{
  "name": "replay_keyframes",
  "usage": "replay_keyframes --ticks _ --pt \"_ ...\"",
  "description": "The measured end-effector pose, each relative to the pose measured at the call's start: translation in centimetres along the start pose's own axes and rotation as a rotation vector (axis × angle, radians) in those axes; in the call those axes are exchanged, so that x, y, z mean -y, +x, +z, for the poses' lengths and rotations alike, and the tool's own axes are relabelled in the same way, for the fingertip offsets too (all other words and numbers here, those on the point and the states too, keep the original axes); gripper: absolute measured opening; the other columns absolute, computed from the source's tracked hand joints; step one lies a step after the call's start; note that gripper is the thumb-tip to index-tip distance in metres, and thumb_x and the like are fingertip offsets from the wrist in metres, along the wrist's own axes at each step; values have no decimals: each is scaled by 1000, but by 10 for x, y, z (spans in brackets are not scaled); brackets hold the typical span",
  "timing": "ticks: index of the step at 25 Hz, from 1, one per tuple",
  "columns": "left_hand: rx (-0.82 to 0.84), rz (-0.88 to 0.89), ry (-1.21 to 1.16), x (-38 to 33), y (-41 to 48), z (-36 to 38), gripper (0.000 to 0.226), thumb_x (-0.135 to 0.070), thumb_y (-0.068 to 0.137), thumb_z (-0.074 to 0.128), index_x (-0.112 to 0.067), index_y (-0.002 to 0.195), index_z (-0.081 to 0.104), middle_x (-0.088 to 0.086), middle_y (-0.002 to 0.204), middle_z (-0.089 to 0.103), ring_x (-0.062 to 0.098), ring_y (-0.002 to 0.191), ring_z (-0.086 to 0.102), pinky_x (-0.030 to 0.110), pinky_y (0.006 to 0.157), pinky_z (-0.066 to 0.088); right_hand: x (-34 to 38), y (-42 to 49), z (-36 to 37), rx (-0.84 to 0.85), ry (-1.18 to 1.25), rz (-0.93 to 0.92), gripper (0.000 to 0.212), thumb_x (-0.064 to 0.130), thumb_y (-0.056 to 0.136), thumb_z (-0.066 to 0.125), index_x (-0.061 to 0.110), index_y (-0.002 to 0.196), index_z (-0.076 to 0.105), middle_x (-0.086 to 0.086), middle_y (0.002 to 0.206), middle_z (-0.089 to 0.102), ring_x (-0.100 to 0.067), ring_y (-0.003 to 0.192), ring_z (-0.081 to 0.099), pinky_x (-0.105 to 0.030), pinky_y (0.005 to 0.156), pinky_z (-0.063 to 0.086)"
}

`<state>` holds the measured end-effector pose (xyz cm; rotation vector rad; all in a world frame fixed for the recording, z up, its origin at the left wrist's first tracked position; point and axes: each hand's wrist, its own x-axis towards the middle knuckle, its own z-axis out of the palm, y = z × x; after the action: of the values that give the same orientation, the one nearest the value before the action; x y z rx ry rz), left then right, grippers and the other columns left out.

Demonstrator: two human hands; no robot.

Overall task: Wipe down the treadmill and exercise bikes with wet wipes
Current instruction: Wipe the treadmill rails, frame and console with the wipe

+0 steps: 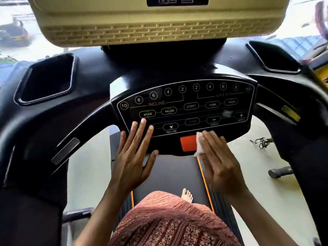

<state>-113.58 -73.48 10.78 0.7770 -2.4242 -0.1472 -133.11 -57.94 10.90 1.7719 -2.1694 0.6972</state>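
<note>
The person stood on the treadmill (99, 68), facing its black control panel (204, 112) with buttons marked for incline, speed, mode, pause and start. The left hand (134, 157) lay flat against the panel's lower left corner, its fingers straight and slightly spread, holding nothing, with the fingertips just below the MODE button. The right hand (218, 160) pressed a white wet wipe (199, 146) against the panel's lower edge. Its fingers were stretched out nearly straight over the cloth rather than curled around it, and the wipe stuck out from under them on the thumb side. The wipe overlapped the right edge of an orange tab (187, 143) set in the middle of that lower edge. Below the hands ran the dark belt (172, 174) with orange lines along its sides, and a bare foot (187, 195) showed on it above a reddish patterned garment (168, 224). Deep cup holders sat on the left (48, 79) and the right (273, 57) of the console, under a beige screen housing (156, 23). A dumbbell (280, 172) lay on the pale floor to the right.
</note>
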Motion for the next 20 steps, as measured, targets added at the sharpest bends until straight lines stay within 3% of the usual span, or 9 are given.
replay_keyframes --ticks 3,9,13,15,19,20 --pt "4 -4 6 -12 3 6 54 -37 98 38 -10 145 33 11 154 26 21 148 12 38 120 7 7 4 2 9 44 147 45 25 103 36 -1 139 44 -16 148 39 -30 142 28 -51 114 27" --pt "-32 -39 47 -22 7 8 53 -36 97 40 -9 143 38 12 152 30 22 147 15 41 119 6 17 25 8 98 88 -184 41 25 101 44 7 138 49 -8 144 46 -26 139 36 -41 115 28" --pt "-47 -65 58 -30 9 9 52 -34 97 40 -9 143 38 13 152 30 21 147 15 42 119 7 -44 3 -11 -13 69 169 44 28 104 34 4 139 45 -11 148 39 -26 142 29 -49 114 28" --pt "-54 -80 59 -34 10 11 52 -34 97 40 -7 142 40 13 152 30 24 146 19 43 119 7 -41 0 -9 -16 94 233 45 27 104 33 3 142 40 -13 151 34 -27 144 23 -48 117 23" --pt "-52 -85 83 -36 12 11 53 -34 97 42 -8 142 40 13 153 29 27 144 22 44 119 7 -26 -6 -1 99 160 -68 44 24 102 39 6 142 41 -11 150 36 -24 144 26 -43 117 24" --pt "-51 -85 83 -36 12 11 53 -34 96 42 -8 142 40 13 153 29 27 144 22 44 119 7 -39 -5 -4 85 127 -49 44 25 102 38 7 142 40 -10 151 35 -24 144 25 -44 116 25"
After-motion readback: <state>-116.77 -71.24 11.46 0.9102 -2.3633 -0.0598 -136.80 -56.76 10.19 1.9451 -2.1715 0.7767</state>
